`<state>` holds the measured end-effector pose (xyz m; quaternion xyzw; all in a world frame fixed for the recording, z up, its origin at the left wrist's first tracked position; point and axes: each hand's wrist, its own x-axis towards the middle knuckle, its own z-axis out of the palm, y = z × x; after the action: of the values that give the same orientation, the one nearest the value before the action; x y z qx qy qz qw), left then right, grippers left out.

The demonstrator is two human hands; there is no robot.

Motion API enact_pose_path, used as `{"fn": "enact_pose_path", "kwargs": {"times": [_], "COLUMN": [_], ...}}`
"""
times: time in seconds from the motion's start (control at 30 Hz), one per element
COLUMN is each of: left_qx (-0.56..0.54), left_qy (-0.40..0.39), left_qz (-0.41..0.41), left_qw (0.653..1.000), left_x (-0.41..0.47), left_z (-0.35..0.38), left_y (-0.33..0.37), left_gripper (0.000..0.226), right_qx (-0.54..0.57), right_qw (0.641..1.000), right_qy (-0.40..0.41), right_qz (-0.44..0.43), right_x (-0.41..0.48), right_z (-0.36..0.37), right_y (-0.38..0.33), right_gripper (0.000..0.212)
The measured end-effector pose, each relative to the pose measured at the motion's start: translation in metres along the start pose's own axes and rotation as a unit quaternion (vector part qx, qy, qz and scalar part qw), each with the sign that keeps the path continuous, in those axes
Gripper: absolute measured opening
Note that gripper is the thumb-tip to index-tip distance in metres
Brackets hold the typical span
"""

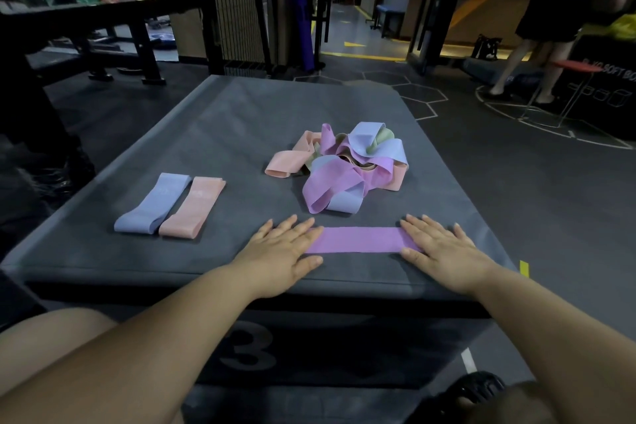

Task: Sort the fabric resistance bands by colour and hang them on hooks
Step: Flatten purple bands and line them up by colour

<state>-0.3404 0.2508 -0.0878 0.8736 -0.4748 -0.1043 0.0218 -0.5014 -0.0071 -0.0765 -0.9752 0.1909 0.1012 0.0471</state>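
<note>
Grey padded box (241, 120) underneath it all. Tangled pile of bands (344, 165) at far right. Blue band (153, 205) and peach band (192, 208) flat, side by side, at left. Purple band (358, 239) near edge, pressed down by left hand (282, 251) and right hand (440, 248), fingers straight, gripping nothing.

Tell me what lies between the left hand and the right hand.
A flat purple band spans the gap; the left hand and right hand each press one end, as the head view shows.
</note>
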Motion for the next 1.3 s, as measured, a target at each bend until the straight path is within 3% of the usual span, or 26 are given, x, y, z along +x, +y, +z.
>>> {"fn": "enact_pose_path", "kwargs": {"times": [0.13,0.23,0.37,0.47,0.57,0.77,0.93,1.03,1.3], "left_qx": [-0.056,-0.117,-0.111,-0.091,-0.101,-0.114,-0.144,-0.184,-0.404], "left_qy": [0.013,0.056,0.18,0.164,0.135,0.122,0.147,0.157,0.114], "left_qz": [-0.001,-0.023,-0.154,-0.234,-0.257,-0.25,-0.231,-0.229,-0.144], "left_qw": [0.998,0.991,0.965,0.954,0.951,0.954,0.951,0.943,0.896], "left_x": [0.0,0.002,-0.004,-0.008,-0.011,-0.012,-0.012,-0.012,-0.015], "left_z": [-0.003,-0.007,-0.018,-0.024,-0.026,-0.027,-0.028,-0.03,-0.037], "left_y": [-0.002,-0.007,-0.016,-0.023,-0.027,-0.03,-0.031,-0.031,-0.033], "left_gripper": [0.061,0.057,0.03,0.024,0.028,0.015,0.018,0.01,0.03], "right_qx": [0.025,0.026,0.002,0.052,0.089,0.131,0.113,0.139,0.296], "right_qw": [1.0,0.998,0.991,0.985,0.978,0.965,0.962,0.97,0.951], "right_qy": [0.009,0.06,0.115,0.097,0.096,0.099,0.08,0.06,0.033], "right_qz": [0.01,-0.015,-0.075,-0.129,-0.163,-0.205,-0.236,-0.19,-0.081], "right_x": [-0.002,0.0,0.009,0.016,0.024,0.033,0.043,0.048,0.056], "right_z": [-0.01,-0.016,-0.026,-0.027,-0.024,-0.022,-0.02,-0.024,-0.028], "right_y": [-0.012,-0.024,-0.05,-0.071,-0.091,-0.128,-0.147,-0.156,-0.17], "right_gripper": [0.059,0.05,0.033,0.028,0.022,0.019,0.022,0.041,0.06]}}
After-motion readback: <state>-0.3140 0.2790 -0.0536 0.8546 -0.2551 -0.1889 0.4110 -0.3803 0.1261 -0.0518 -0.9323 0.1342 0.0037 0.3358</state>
